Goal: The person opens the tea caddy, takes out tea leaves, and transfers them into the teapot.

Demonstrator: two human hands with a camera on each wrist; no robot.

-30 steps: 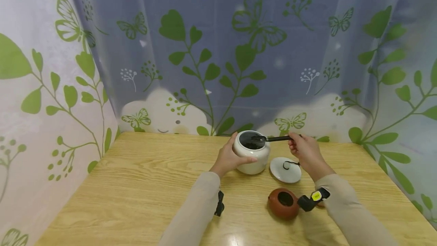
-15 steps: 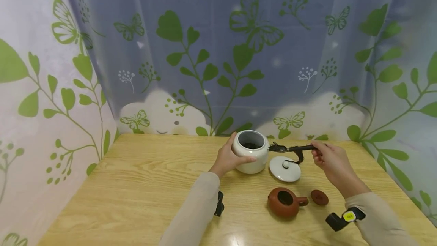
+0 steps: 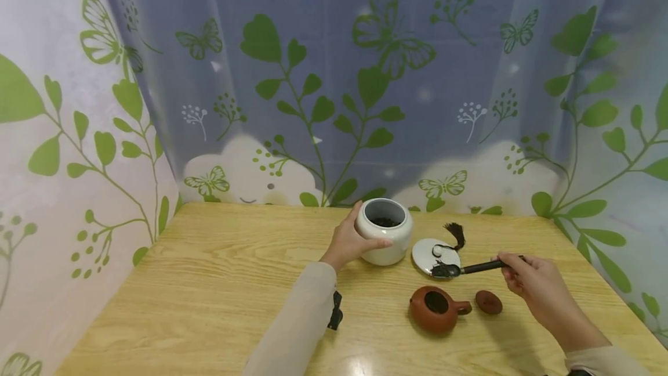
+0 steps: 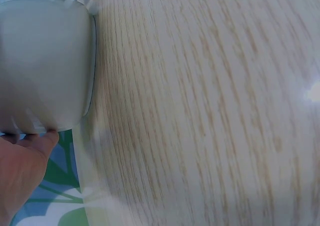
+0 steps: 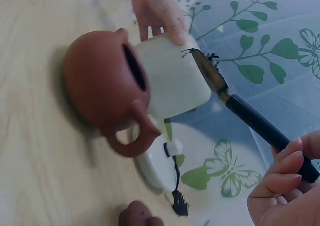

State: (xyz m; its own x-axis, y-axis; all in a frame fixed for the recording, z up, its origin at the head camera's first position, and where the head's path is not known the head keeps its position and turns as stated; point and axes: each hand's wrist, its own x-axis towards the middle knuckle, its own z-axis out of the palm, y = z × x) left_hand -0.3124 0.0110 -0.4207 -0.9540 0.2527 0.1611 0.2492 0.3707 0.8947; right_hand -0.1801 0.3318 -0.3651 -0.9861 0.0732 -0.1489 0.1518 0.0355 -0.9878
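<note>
Nearby sits a round, uncovered reddish-brown clay teapot [image 3: 429,317], a small brown lid [image 3: 489,302] to its right. Beyond it, the right hand [image 3: 543,292] pinches a black-handled scoop [image 3: 480,267] heaped with dark leaves [image 3: 442,271], partly hiding a white ceramic lid [image 3: 423,255]; farther behind the teapot, the left hand [image 3: 351,243] grips a rounded white ceramic jar [image 3: 392,246].

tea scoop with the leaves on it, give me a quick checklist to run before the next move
1. Tea scoop held: ok, the right hand grips it.
2. Scoop loaded: ok, dark tea leaves lie on it, some sticking out past its edge.
3. Reddish-brown teapot uncovered: ok, the teapot lid lies apart beside it.
4. Scoop above the teapot: not ok, in the head view its tip shows against the jar lid.
5. White jar steadied: ok, the left hand holds it.
6. Room inside the teapot: cannot tell, too dark.
</note>
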